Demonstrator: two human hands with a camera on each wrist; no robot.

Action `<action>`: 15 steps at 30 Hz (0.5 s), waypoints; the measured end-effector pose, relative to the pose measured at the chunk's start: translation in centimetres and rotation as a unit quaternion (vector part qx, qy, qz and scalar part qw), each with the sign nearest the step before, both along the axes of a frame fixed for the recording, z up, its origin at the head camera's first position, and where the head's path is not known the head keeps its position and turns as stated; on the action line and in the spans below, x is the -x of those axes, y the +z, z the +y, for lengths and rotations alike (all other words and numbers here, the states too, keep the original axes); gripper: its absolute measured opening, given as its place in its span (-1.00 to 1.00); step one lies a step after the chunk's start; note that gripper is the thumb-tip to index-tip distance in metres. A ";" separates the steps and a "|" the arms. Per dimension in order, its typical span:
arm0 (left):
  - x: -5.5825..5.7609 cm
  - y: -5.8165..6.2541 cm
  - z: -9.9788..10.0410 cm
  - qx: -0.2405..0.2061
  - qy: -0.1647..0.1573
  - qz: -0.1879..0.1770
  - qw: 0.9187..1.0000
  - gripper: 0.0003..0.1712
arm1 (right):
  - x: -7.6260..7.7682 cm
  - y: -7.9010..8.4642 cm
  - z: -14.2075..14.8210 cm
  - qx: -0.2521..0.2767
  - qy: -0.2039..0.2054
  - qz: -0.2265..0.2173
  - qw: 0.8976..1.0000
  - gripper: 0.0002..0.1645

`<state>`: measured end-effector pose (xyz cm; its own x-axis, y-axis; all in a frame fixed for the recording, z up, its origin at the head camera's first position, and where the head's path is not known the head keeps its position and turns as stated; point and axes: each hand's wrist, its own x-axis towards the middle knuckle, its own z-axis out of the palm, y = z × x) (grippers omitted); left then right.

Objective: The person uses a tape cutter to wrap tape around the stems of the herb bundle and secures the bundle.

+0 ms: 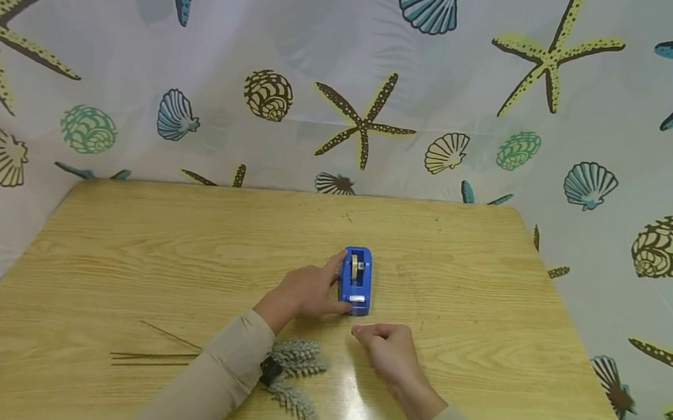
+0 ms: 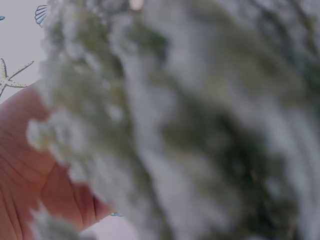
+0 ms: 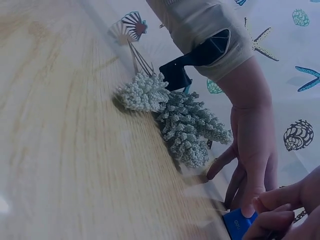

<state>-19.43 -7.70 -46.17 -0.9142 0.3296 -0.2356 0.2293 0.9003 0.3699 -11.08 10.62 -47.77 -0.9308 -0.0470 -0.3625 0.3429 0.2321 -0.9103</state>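
A blue tape dispenser (image 1: 365, 284) stands on the wooden table with a roll of tape (image 1: 354, 267) in it. My left hand (image 1: 310, 291) grips it from the left, thumb at its front end and a forefinger by its far end. Just in front of the dispenser, my right hand (image 1: 390, 355) pinches the end of a clear tape strip between thumb and forefinger; the strip is barely visible. Grey-green artificial flower sprays (image 1: 297, 358) lie under my left wrist, their thin brown stems (image 1: 154, 357) reaching left. Blurred flower heads (image 2: 150, 130) fill most of the left wrist view.
The wooden table (image 1: 183, 241) has its far edge against a white curtain (image 1: 216, 64) printed with starfish and shells. Black wrist camera mounts (image 1: 271, 371) sit on both sleeves, the left one close against the flower sprays.
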 end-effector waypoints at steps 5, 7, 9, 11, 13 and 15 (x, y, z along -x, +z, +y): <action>0.1 -0.1 -0.2 0.004 -0.014 0.017 1.000 0.24 | -0.1 0.1 0.1 0.012 0.003 0.001 1.000 -0.64; 0.1 -0.2 -0.4 -0.006 -0.022 0.022 0.999 0.25 | -0.2 0.1 0.1 0.018 0.005 0.000 1.000 -0.65; 0.1 -0.3 -0.6 -0.017 -0.031 0.029 0.999 0.26 | -0.3 0.1 0.1 0.026 0.007 -0.001 1.000 -0.65; 0.2 -0.4 -0.8 -0.029 -0.038 0.036 0.998 0.27 | -0.3 0.1 0.0 0.034 0.008 -0.002 0.999 -0.64; 0.3 -0.5 -1.0 -0.036 -0.043 0.045 0.997 0.28 | -0.3 0.1 0.0 0.042 0.009 -0.001 0.999 -0.64; 0.2 -0.6 -1.1 -0.037 -0.045 0.048 0.997 0.29 | -0.4 0.1 0.0 0.045 0.010 -0.001 0.999 -0.64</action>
<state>-19.66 -8.77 -46.81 -0.8977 0.4241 -0.1193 0.3452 0.8454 0.4075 -10.70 10.60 -47.69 -0.9289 -0.0979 -0.3572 0.3403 0.1553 -0.9274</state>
